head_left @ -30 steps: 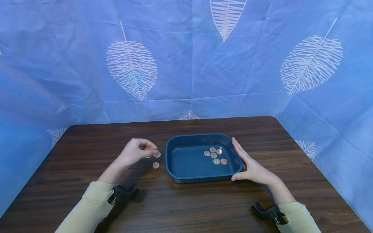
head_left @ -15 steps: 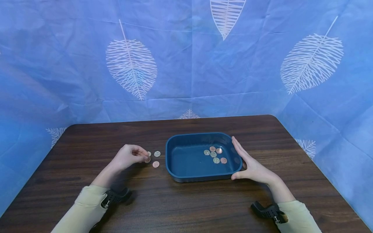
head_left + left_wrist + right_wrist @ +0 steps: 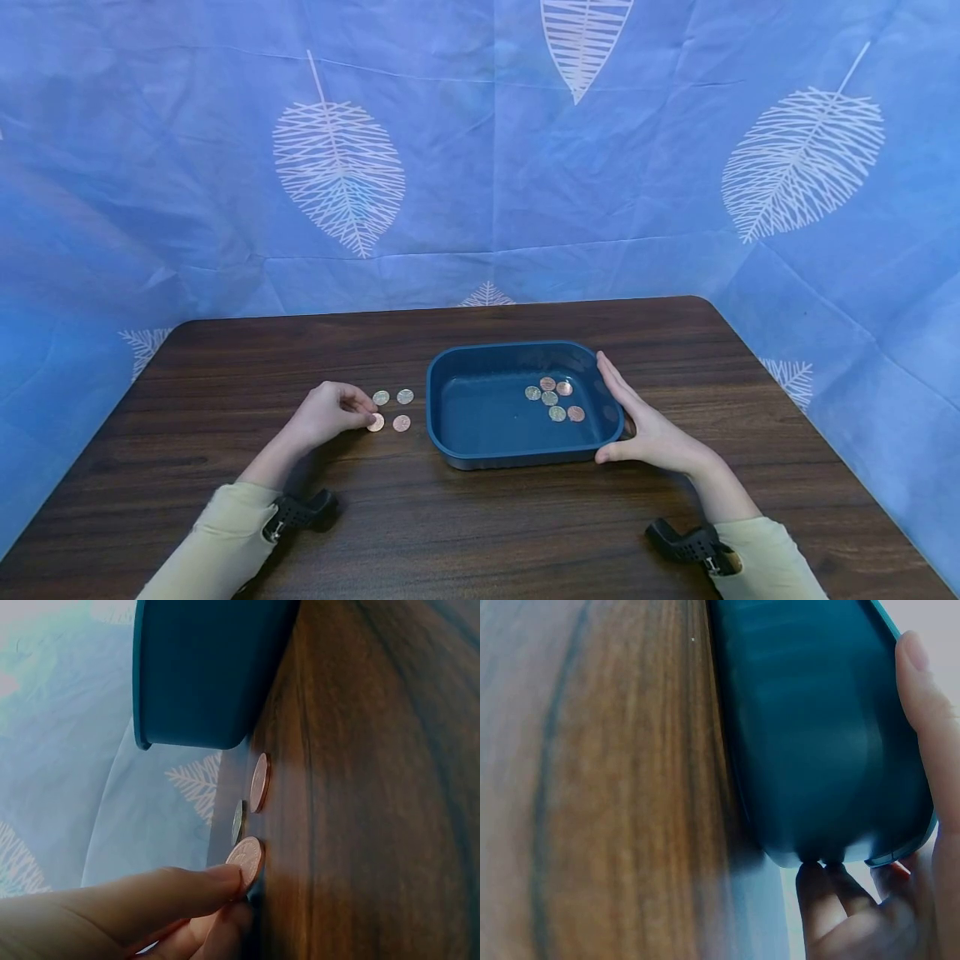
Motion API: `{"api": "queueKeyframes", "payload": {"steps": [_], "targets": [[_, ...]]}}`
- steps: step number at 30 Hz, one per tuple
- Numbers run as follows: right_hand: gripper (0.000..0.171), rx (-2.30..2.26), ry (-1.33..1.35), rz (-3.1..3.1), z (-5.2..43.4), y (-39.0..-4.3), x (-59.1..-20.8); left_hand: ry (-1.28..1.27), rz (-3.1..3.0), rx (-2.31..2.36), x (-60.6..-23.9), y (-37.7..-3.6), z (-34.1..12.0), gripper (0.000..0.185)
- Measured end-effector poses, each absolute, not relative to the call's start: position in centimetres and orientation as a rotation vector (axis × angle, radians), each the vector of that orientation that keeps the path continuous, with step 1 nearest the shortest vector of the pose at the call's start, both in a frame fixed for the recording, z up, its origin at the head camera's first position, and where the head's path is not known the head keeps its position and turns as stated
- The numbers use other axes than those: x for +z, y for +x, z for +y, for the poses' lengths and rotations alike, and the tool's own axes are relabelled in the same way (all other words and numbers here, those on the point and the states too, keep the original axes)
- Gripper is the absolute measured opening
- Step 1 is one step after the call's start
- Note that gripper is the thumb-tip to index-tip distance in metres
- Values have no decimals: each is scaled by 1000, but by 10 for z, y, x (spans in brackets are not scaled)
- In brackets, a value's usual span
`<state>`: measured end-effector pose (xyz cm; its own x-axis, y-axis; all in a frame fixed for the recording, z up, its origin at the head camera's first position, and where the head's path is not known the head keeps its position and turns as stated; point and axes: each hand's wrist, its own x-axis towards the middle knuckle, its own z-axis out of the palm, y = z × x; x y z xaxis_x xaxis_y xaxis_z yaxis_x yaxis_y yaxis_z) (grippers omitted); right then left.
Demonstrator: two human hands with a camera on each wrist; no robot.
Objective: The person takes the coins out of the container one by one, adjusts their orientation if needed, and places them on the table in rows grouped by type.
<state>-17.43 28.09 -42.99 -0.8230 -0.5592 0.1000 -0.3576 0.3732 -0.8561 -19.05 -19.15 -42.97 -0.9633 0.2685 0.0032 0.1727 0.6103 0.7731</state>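
Note:
My left hand (image 3: 333, 410) pinches a copper-coloured coin (image 3: 249, 859) by its edge, low over the table, left of the blue tray (image 3: 517, 461). In the left wrist view the coin stands tilted between thumb and fingers. Beside it another copper-coloured coin (image 3: 401, 423) lies flat on the wood. Behind these lie two silvery coins, the left one (image 3: 381, 397) near my fingertips and the right one (image 3: 405, 396) nearer the tray. My right hand (image 3: 652, 433) grips the tray's right end, its thumb at the front corner and its fingers along the end wall.
Inside the tray, towards its right half, several coins (image 3: 550, 399) lie flat, some copper and some silvery. The dark wooden table (image 3: 480, 533) has a rounded far edge. Blue cloth (image 3: 465, 167) with white leaf prints hangs behind and at both sides.
My left hand has left the right silvery coin, moved left to a copper-coloured coin, and brought it down and nearer me, beside the other copper one. The right hand and tray stay put.

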Motion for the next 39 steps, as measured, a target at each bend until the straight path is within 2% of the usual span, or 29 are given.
{"api": "queueKeyframes", "payload": {"steps": [23, 39], "targets": [[118, -1430, -818, 2418, 281, -174, -429, 322, 2753, 1233, -424, -191, -189, 5], [118, -1434, -817, 2417, 281, -173, -430, 433, 2675, 1448, -393, -198, -163, 15]]}}
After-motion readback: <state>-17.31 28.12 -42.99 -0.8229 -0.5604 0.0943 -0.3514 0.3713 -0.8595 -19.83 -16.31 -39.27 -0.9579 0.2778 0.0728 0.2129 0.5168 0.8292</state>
